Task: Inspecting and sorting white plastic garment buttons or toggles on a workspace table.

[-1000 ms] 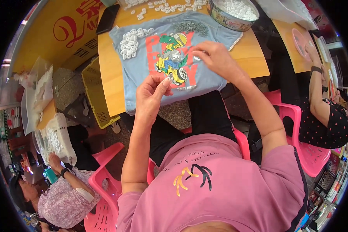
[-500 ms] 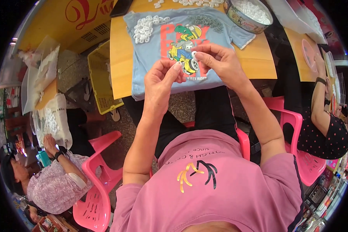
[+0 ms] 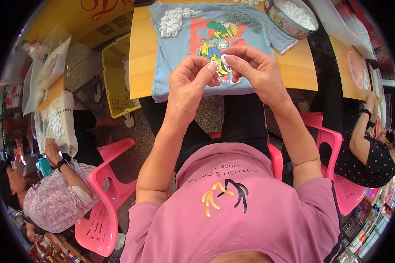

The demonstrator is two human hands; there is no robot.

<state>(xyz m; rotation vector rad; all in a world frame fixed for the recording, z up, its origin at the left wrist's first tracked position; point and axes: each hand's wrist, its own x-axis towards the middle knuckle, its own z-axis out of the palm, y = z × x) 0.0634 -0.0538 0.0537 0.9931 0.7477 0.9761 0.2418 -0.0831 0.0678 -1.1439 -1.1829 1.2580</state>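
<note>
My right hand [image 3: 255, 68] pinches a small white oval piece with a hole [image 3: 224, 58] between thumb and fingertips. Close beside it, my left hand [image 3: 193, 75] is closed in a pinch; what lies at its fingertips is too small to make out. Both hands are held above the near part of a blue printed T-shirt [image 3: 171, 61] spread over the table. On the shirt's far left lies a pile of similar white oval pieces [image 3: 170, 25]. A heap of tiny grey-green pieces [image 3: 245, 21] rests at its far right.
A round tin [image 3: 289, 23] full of small white pieces stands on the wooden table [image 3: 140, 65] at the far right. A yellow crate [image 3: 114, 83] is left of the table. People work on pink chairs at the left [image 3: 102, 219] and right [image 3: 333, 144].
My hands have come closer together, the right one lowering the white piece toward the left fingertips. The whole view has shifted slightly, with the table sitting higher in the picture.
</note>
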